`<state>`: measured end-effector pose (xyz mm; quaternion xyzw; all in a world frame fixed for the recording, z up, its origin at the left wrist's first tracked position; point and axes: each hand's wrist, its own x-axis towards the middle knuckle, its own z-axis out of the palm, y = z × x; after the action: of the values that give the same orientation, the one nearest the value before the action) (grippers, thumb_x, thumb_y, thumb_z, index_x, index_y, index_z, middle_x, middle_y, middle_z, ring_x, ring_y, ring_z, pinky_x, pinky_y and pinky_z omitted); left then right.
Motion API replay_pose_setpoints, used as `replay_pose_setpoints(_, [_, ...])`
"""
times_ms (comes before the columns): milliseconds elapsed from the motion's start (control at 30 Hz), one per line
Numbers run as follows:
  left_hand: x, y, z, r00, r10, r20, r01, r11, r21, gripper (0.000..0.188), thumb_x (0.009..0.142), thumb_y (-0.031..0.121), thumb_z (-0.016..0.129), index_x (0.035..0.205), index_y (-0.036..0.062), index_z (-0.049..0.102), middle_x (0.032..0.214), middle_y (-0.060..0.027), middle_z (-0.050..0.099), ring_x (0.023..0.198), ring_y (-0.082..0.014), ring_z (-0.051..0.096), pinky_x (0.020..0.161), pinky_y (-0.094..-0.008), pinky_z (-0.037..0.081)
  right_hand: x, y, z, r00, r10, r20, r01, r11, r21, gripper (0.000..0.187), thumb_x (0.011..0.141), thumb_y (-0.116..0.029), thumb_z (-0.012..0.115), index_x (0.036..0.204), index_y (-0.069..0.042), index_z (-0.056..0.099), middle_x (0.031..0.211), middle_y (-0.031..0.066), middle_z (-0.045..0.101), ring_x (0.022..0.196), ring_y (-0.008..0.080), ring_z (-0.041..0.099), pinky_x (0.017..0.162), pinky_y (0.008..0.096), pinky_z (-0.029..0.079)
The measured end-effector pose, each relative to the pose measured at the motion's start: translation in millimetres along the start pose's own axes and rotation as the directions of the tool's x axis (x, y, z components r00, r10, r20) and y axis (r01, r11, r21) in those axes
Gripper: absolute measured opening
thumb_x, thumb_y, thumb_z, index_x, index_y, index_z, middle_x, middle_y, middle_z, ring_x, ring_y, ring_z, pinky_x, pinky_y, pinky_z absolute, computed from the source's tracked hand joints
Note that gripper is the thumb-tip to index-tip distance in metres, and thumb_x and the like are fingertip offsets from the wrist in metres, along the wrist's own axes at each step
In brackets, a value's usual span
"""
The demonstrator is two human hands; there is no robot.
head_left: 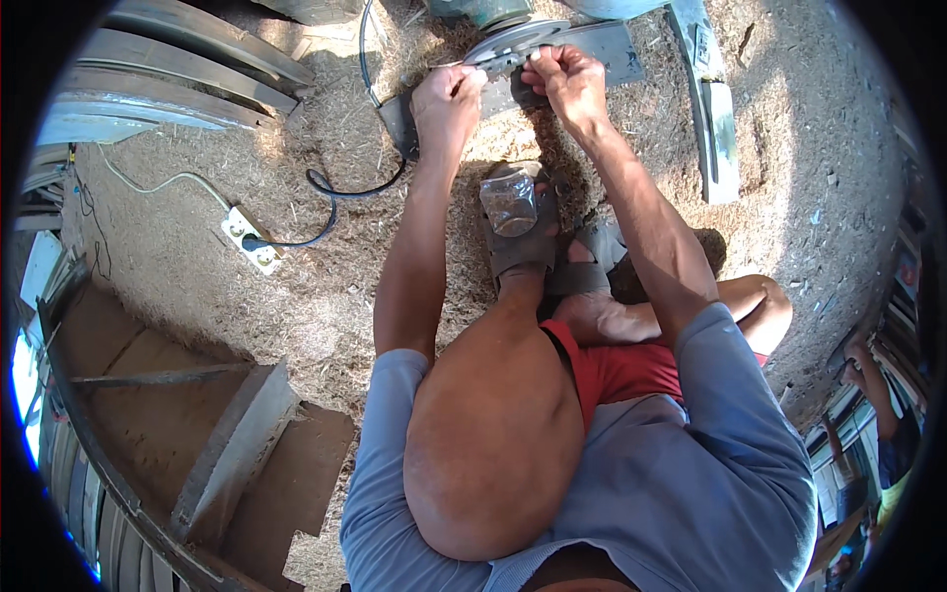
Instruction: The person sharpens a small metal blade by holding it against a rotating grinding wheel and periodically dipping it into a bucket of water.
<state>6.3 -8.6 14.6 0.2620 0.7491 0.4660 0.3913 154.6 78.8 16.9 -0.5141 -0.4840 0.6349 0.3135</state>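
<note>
While sawdust lies around, both hands [508, 94] grip a round metal pulley [513, 39]

Both hands, left hand [446, 99] and right hand [564, 81], grip a grey pulley [513, 39].

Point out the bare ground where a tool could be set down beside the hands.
Free: sawdust floor right of the grey metal bar, and the stretch between white power strip and left forearm. Crowded: around left hand and right hand at the pulley, with black cable.

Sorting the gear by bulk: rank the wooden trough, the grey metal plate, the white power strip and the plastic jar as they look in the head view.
1. wooden trough
2. grey metal plate
3. plastic jar and white power strip: look alike, unranked.
</note>
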Motion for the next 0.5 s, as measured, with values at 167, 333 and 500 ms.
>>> replay_pose_setpoints(167, [-19.8,-24.4,-27.4,0.993,0.112,-0.024,-0.114,0.956,-0.271,0.009,0.093,0.002,0.063,0.099,-0.0037,0.063,0.083,-0.0079,0.068,0.067,-0.0086,0.061,0.060,-0.0225,0.050,-36.3,-19.3,-8.6,0.927,0.244,0.285,-0.334,0.883,0.331,0.016,0.097,-0.018,0.061,0.092,-0.003,0.065,0.089,0.0120,0.072,0.077,0.0175,0.071,0.066,0.0281,0.059])
replay_pose_setpoints(333, [-48.3,-1.7,-32.4,0.990,-0.003,0.143,0.096,0.759,-0.644,0.015,0.097,0.007,0.059,0.108,-0.0025,0.062,0.098,-0.0125,0.068,0.079,-0.0162,0.066,0.071,-0.0292,0.056,-69.1,-4.5,-20.9,0.864,0.302,0.403,-0.487,0.710,0.510,0.011,0.091,-0.009,0.068,0.097,0.000,0.067,0.087,0.0160,0.071,0.070,0.0199,0.069,0.059,0.0290,0.058])
replay_pose_setpoints(500, [-50.6,6.8,-26.9,0.966,-0.063,0.252,0.212,0.750,-0.626,0.025,0.096,0.008,0.059,0.119,-0.0029,0.059,0.109,-0.0136,0.066,0.096,-0.0207,0.066,0.079,-0.0337,0.057,-86.3,8.3,-22.9,0.863,0.365,0.348,-0.486,0.789,0.376,0.011,0.090,-0.007,0.070,0.098,-0.001,0.066,0.080,0.0066,0.068,0.065,0.0110,0.064,0.057,0.0240,0.054])
